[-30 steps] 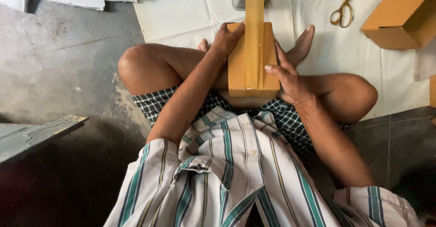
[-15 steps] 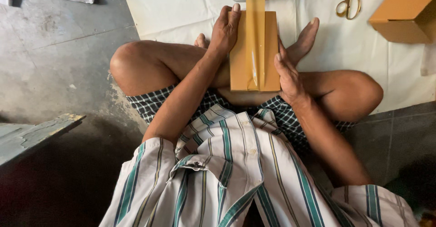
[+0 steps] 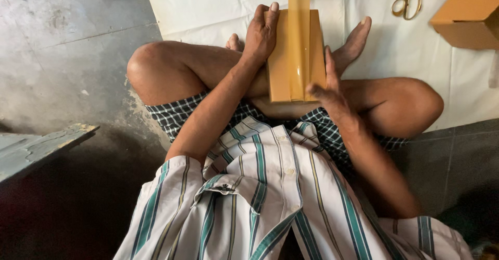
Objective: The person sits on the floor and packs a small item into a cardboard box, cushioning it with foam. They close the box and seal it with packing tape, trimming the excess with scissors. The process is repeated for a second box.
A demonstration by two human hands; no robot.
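Head view looks down on a flat brown cardboard box resting on the person's crossed legs, a glossy strip of tan tape running lengthwise down its middle. Left hand lies flat, fingers together, pressing the box's left edge; right hand touches the lower right corner, fingers spread, not clamped. Scissors and another box lie well apart on the white sheet.

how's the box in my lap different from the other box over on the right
The box in your lap lies flat between both hands, left hand on top, right hand at its edge; the other box sits untouched on the white sheet. Yours carries a glossy tape strip; the other shows none. Both are tan cardboard.
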